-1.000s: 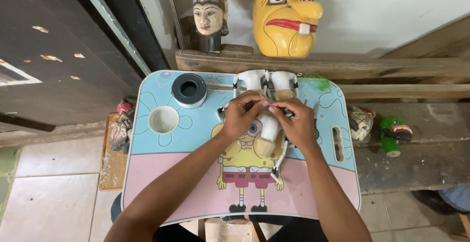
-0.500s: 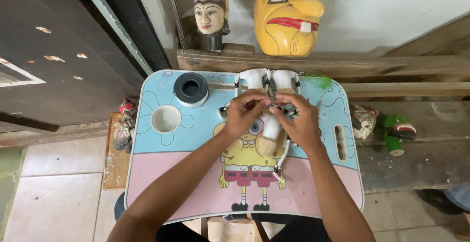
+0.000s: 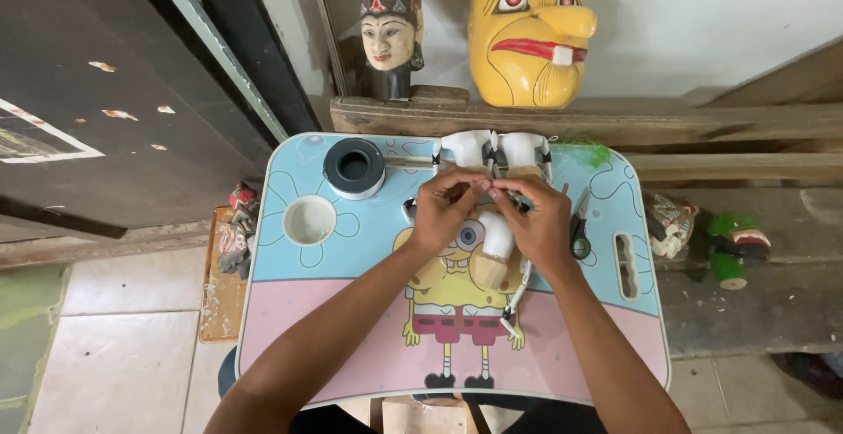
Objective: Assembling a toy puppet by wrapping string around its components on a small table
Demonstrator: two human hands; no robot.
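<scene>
Left hand [image 3: 446, 210]: fingers curled, tips pinched on something small at the centre of the lap table, which I cannot make out from my feed; it meets the right hand [image 3: 536, 223] fingertip to fingertip. Right hand: likewise curled and pinching at the same spot, with a thin dark rod-like piece showing just past its fingers

Item in hand: small puppet figure [image 3: 492, 250], white on top, bare pale wood at its rounded lower end, lying between and just under both palms near the table's middle. A thin white stick [image 3: 516, 298] runs down from it toward me, with a darker tip. I read the surface as matte and unpainted apart from the white coat

Just beyond the knuckles: two white rounded pieces [image 3: 492, 149] side by side at the far edge of the table, touching or nearly so

Support: lap table [image 3: 290, 329], pale blue above and pink below, printed with a yellow cartoon figure, with a slot handle on the right

On it, to the left: black tape roll [image 3: 354, 168] with a white rim; near it a round recessed cup holder [image 3: 309, 220]. To the right of the right hand: small scissors [image 3: 580, 223]

Beyond the table: wooden beam [image 3: 702, 122] carrying a carved head with a patterned crown [image 3: 391, 26] and a yellow mask [image 3: 527, 30] with red lips
</scene>
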